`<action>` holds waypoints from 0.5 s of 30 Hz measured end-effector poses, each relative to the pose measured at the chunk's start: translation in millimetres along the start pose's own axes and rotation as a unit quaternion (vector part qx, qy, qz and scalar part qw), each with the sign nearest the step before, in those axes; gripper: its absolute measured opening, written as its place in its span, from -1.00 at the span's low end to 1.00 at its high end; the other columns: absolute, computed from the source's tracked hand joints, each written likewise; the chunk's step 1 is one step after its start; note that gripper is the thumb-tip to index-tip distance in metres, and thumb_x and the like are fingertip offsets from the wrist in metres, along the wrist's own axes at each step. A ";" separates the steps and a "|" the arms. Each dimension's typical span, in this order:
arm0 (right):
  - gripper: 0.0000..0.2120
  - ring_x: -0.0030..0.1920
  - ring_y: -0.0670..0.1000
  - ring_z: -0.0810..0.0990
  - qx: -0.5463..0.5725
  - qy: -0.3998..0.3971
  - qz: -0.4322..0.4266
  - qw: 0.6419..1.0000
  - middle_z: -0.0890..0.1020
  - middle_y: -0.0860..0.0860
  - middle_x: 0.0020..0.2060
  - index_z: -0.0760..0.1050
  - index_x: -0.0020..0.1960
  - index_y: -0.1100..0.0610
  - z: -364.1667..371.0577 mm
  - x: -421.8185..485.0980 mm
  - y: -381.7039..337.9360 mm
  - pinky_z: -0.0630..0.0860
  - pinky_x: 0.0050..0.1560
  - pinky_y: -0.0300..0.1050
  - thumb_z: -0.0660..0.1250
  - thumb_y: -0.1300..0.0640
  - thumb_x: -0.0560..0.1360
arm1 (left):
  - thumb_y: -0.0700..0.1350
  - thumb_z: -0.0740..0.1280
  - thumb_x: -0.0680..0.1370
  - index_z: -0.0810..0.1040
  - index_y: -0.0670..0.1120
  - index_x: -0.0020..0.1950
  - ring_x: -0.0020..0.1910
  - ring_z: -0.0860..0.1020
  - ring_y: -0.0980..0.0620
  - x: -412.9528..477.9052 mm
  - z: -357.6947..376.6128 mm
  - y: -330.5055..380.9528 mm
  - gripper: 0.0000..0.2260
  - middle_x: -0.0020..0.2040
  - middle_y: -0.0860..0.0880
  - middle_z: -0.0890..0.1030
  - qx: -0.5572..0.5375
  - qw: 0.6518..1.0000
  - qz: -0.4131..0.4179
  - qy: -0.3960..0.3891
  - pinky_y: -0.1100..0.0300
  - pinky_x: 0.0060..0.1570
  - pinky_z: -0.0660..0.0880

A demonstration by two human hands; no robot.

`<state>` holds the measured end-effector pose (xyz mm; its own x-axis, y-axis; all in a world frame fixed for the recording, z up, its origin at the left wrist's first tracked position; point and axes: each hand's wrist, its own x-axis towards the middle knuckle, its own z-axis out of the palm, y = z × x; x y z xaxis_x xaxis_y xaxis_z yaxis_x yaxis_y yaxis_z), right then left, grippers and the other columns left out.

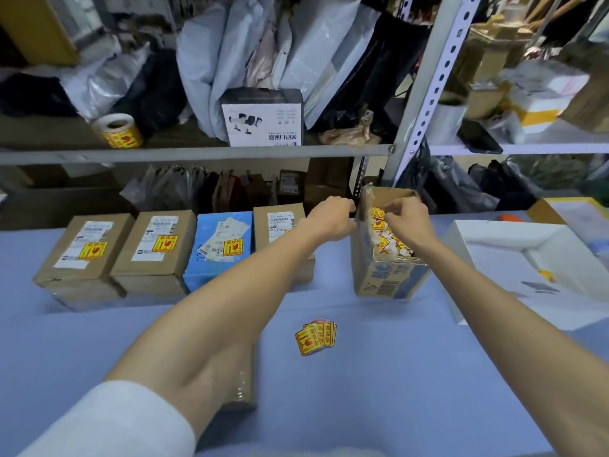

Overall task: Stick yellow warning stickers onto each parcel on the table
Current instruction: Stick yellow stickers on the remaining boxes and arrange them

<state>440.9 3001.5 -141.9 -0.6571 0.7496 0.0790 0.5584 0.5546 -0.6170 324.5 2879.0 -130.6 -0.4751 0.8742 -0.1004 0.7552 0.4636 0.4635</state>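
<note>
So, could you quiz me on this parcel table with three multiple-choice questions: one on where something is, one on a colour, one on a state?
1. Where is the sticker roll? A on the shelf above the table; B in a white tray; C on the floor.
2. What colour is the third parcel from the left in the row? A brown; B blue; C white.
3. What state is the carton in? A taped shut; B open on top; C flattened.
Answers: 1 A, it stands on the shelf; 2 B, its top and front are blue; 3 B, sticker scraps show inside it.
</note>
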 end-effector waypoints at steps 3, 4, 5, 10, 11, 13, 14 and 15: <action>-0.73 0.13 0.12 0.60 0.011 -0.035 -0.036 0.999 0.66 0.18 0.07 0.59 0.15 0.29 26.1 -19.1 -25.0 0.51 0.07 -0.10 0.26 0.29 0.49 | -0.18 0.26 0.54 0.42 -0.17 0.39 0.35 0.42 -0.12 -32.9 0.8 -36.7 -0.60 0.35 -0.14 0.48 -0.022 0.998 -0.047 0.024 0.06 0.28 0.40; -0.73 0.12 0.11 0.60 0.014 -0.050 -0.047 0.998 0.65 0.18 0.07 0.59 0.16 0.29 37.5 -28.3 -36.7 0.50 0.06 -0.12 0.27 0.29 0.50 | -0.18 0.26 0.54 0.43 -0.16 0.38 0.32 0.44 -0.12 -46.7 1.6 -50.7 -0.61 0.34 -0.14 0.48 -0.032 0.997 -0.068 0.031 0.06 0.26 0.41; -0.73 0.12 0.10 0.60 0.018 -0.065 -0.054 0.996 0.65 0.18 0.08 0.58 0.17 0.28 49.9 -38.9 -48.8 0.48 0.04 -0.15 0.27 0.28 0.51 | -0.18 0.27 0.54 0.44 -0.15 0.36 0.30 0.45 -0.12 -61.6 2.1 -64.6 -0.62 0.33 -0.15 0.49 -0.041 0.994 -0.093 0.032 0.05 0.24 0.43; -0.75 0.12 0.12 0.59 0.030 -0.145 -0.078 0.986 0.66 0.17 0.07 0.59 0.14 0.28 104.8 -89.0 -100.4 0.51 0.14 -0.02 0.31 0.23 0.50 | -0.15 0.28 0.52 0.52 -0.14 0.24 0.19 0.51 -0.13 -132.9 5.6 -127.8 -0.71 0.22 -0.15 0.56 -0.064 0.983 -0.167 0.046 0.09 0.07 0.45; -0.76 0.11 0.14 0.60 0.032 -0.154 -0.078 0.984 0.66 0.18 0.06 0.59 0.12 0.29 113.0 -98.0 -106.9 0.51 0.14 0.01 0.32 0.23 0.49 | -0.16 0.28 0.52 0.53 -0.14 0.23 0.21 0.51 -0.13 -145.6 6.6 -138.1 -0.72 0.22 -0.15 0.56 -0.073 0.980 -0.181 0.044 0.10 0.08 0.45; -0.78 0.07 0.19 0.61 0.042 -0.173 -0.076 0.981 0.66 0.23 0.01 0.58 0.07 0.35 126.1 -118.2 -116.4 0.53 0.11 0.10 0.32 0.26 0.48 | -0.20 0.30 0.52 0.49 -0.14 0.28 0.26 0.47 -0.13 -169.7 11.3 -156.1 -0.68 0.27 -0.16 0.51 -0.091 0.972 -0.211 0.051 0.08 0.16 0.44; -0.79 0.05 0.24 0.61 0.050 -0.183 -0.073 0.979 0.65 0.28 -0.01 0.57 0.02 0.41 132.4 -128.0 -119.2 0.53 0.09 0.17 0.31 0.28 0.48 | -0.22 0.30 0.51 0.47 -0.13 0.30 0.28 0.45 -0.14 -181.5 15.2 -164.2 -0.65 0.29 -0.16 0.48 -0.092 0.968 -0.223 0.064 0.07 0.20 0.43; -0.78 0.03 0.29 0.60 0.057 -0.190 -0.061 0.978 0.64 0.34 -0.04 0.54 -0.01 0.46 139.3 -138.1 -120.0 0.53 0.06 0.23 0.30 0.29 0.47 | -0.24 0.31 0.49 0.43 -0.13 0.33 0.31 0.41 -0.15 -193.9 19.8 -170.5 -0.60 0.31 -0.16 0.44 -0.091 0.965 -0.234 0.077 0.04 0.24 0.42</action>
<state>394.2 2781.1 -187.9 -0.8684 0.4796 -0.1258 0.4182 0.5721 -0.7056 296.8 2633.3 -207.5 -0.8173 0.5364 -0.2105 0.3564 0.7576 0.5468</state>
